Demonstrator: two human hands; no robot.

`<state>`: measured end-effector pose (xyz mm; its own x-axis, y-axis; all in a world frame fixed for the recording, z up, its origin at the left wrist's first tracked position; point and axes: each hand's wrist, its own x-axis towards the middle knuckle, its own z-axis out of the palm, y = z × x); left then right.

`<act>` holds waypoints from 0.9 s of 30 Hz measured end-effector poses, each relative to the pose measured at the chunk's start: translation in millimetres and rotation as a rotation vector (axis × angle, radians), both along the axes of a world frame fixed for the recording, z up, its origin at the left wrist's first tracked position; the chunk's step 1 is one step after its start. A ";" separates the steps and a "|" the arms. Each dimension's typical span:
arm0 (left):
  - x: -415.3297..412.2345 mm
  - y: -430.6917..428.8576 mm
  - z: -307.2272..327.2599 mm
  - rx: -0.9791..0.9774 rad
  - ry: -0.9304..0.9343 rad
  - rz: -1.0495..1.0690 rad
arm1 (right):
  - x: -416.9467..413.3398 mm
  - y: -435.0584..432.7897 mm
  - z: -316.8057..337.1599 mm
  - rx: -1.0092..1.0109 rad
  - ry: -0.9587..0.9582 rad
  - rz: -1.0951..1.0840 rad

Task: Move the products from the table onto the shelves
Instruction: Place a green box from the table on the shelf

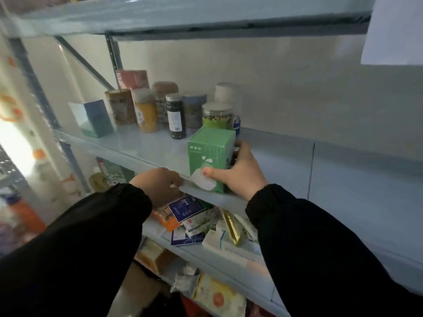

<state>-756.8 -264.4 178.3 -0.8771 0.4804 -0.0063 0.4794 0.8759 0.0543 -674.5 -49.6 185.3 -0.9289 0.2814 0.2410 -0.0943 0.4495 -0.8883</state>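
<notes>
My right hand (242, 173) grips a green box (210, 156) that stands at the front edge of the grey middle shelf (142, 147). Thumb on the box's front, fingers round its right side. My left hand (158, 184) rests on the shelf's front lip just left of the box, fingers curled over the edge; I cannot tell whether it holds anything. Behind the box stand several jars and bottles (176, 115), and a blue-white box (92, 117) sits at the shelf's left end.
The shelf's right half (297, 161) is bare. The shelf below holds a heap of sachets and small packets (199, 220). Lower still lie yellow and orange packages (217, 296). An upper shelf (183, 14) runs overhead. Metal uprights stand at the left.
</notes>
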 end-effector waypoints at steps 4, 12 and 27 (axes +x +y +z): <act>-4.6 -12.5 -6.5 0.125 0.094 0.083 | -38.4 -10.3 -5.7 0.004 0.017 0.053; -52.0 -63.0 -18.4 0.180 0.060 0.190 | -92.2 -44.2 -11.6 0.187 -0.017 0.125; -189.5 -181.7 -18.3 0.165 0.109 0.034 | -199.2 -159.3 -6.7 0.298 -0.092 0.057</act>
